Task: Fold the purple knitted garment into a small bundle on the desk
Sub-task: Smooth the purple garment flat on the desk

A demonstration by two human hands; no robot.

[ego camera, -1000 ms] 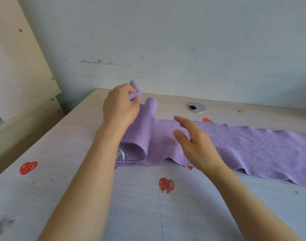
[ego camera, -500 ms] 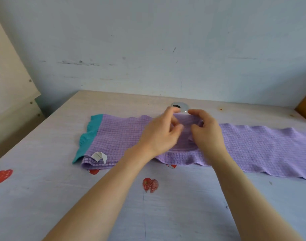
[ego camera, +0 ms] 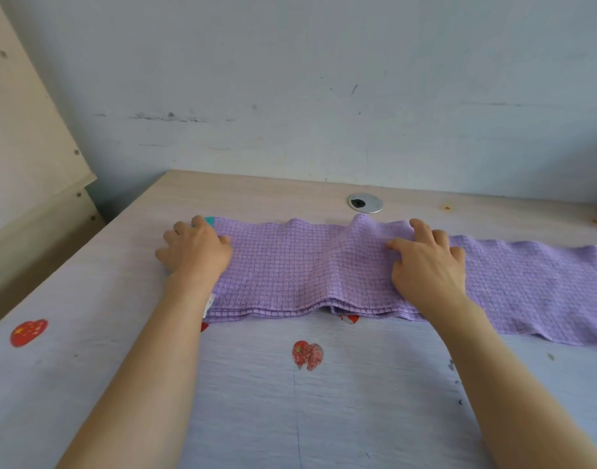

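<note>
Both hands, left (ego camera: pixel 195 252) and right (ego camera: pixel 425 265), press flat, fingers spread, on the purple checked knitted garment (ego camera: pixel 290 275); a round silver cable grommet (ego camera: pixel 365 202) sits behind it on the pale table (ego camera: pixel 87 367).

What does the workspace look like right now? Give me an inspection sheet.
Surface: pale desk, bearing red heart stickers.
Job's things: purple knitted garment spread as a long strip, left part doubled over, teal trim at the far left, one ridge mid-strip; not yet a bundle.
Clutter: nothing seen.
Grippers: left hand flat on the left end; right hand pressing the cloth, fingers spread.
Cables: none; a metal cable grommet behind the cloth.
Surroundings: scuffed wall, wooden panel at left.
</note>
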